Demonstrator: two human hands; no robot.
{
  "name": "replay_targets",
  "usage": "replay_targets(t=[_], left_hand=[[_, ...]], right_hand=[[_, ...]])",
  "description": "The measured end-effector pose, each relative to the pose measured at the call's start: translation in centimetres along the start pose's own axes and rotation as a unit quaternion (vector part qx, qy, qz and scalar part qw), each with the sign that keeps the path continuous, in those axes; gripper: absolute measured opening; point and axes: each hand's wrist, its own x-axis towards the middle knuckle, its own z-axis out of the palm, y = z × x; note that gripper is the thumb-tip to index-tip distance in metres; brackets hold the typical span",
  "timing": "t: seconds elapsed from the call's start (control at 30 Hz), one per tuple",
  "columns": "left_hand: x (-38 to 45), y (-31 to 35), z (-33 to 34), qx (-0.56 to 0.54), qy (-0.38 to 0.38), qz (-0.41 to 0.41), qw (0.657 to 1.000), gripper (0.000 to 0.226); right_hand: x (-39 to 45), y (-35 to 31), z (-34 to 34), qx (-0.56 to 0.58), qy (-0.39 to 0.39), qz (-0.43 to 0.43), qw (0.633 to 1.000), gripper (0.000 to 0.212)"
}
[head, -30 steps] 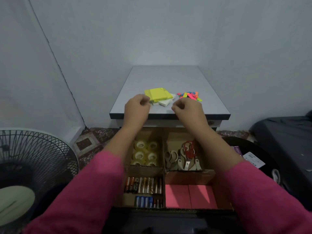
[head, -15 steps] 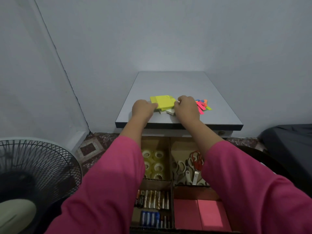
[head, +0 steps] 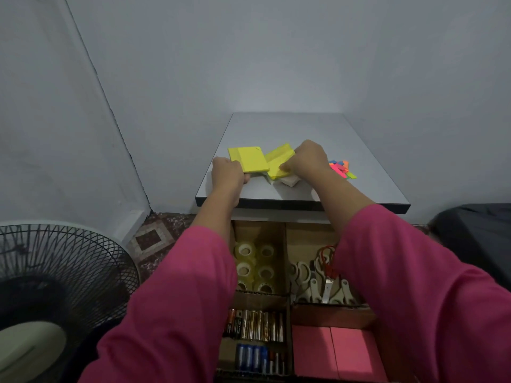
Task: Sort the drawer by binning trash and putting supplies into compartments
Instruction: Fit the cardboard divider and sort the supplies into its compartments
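Over the open drawer, we hold two yellow sticky-note pads on the grey tabletop. Our left hand pinches the near corner of the left pad, fingers curled about its edge. Our right hand grips the right pad, thumb on its top face; the other fingers are hidden behind the knuckles, so we cannot tell how they lie. The right pad is tilted and overlaps a pale block, perhaps an eraser, just beneath it. A fan of neon page flags lies just beside our right wrist.

The risks, as we judge them: lifting the right pad may drag the pale block toward the table's front edge and tip it into the drawer unsorted, and our right forearm, drawing back, may sweep the loose flags off the table. A corner pinch may also let the left pad peel open or slip.

Half a second earlier the yellow pads lay in one stack between our hands; now they are parted, the left pad drawn aside and flat. Below, tape rolls, scissors, batteries and pink pads fill their compartments.
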Motion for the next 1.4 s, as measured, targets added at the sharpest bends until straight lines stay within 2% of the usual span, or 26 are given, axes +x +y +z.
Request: replay_targets(t=[0.07, 0.13, 0.23, 0.33, 0.43, 0.53, 0.67, 0.77, 0.87, 0.97, 1.07, 1.13, 1.27, 1.33, 1.4], left_hand=[[-0.3, 0.1, -0.1, 0.008, -0.003, 0.004, 1.000, 0.015], [-0.9, 0.1, -0.3, 0.025, -0.012, 0.023, 0.999, 0.012], [-2.1, -0.1, -0.7, 0.063, -0.024, 0.074, 0.995, 0.012], [-3.8, -0.3, -1.3, 0.017, -0.053, 0.101, 0.993, 0.017], [-6.7, -1.4, -2.3, -0.021, -0.119, 0.098, 0.988, 0.018], [-10.7, -3.3, -3.3, 0.021, -0.191, 0.085, 0.978, 0.015], [-15.2, -6.2, -4.2, 0.129, -0.279, 0.067, 0.949, 0.012], [-17.2, -7.4, -4.6, 0.220, -0.341, 0.061, 0.912, 0.012], [-18.6, -8.1, -4.6, 0.303, -0.366, 0.070, 0.877, 0.019], [-19.8, -8.7, -4.0, 0.404, -0.361, 0.139, 0.829, 0.020], [-20.6, -9.7, -3.4, 0.505, -0.332, 0.247, 0.757, 0.028], [-20.8, -10.6, -3.1, 0.556, -0.327, 0.291, 0.707, 0.032], [-21.3, -11.2, -2.9, 0.620, -0.311, 0.369, 0.618, 0.026], [-21.4, -11.4, -2.8, 0.639, -0.300, 0.396, 0.588, 0.021], [-21.4, -11.6, -2.8, 0.643, -0.297, 0.405, 0.579, 0.017]], right_hand=[[-0.2, 0.1, -0.2, 0.115, 0.005, -0.004, 0.993, 0.027], [-1.2, 0.1, -0.9, 0.252, 0.015, -0.008, 0.968, 0.030], [-3.4, 0.2, -2.6, 0.358, 0.009, 0.006, 0.934, 0.021], [-6.3, 1.4, -4.8, 0.359, -0.034, 0.016, 0.933, 0.040], [-9.5, 3.8, -6.2, 0.334, -0.060, -0.009, 0.941, 0.034], [-12.6, 7.3, -6.5, 0.306, -0.099, -0.009, 0.947, 0.020], [-16.6, 11.5, -6.4, 0.256, -0.213, 0.020, 0.943, 0.018], [-18.7, 13.6, -6.4, 0.203, -0.299, 0.062, 0.930, 0.013], [-20.3, 15.0, -6.4, 0.160, -0.335, 0.109, 0.922, 0.013], [-21.2, 15.7, -6.1, 0.070, -0.318, 0.131, 0.937, 0.018], [-21.5, 15.9, -5.3, -0.003, -0.301, 0.154, 0.941, 0.024], [-21.5, 15.9, -4.7, -0.060, -0.301, 0.151, 0.940, 0.027], [-21.2, 16.1, -3.6, -0.099, -0.285, 0.160, 0.940, 0.032], [-21.4, 16.5, -3.1, -0.091, -0.271, 0.167, 0.943, 0.024], [-21.8, 16.9, -2.6, -0.103, -0.260, 0.170, 0.945, 0.021]])
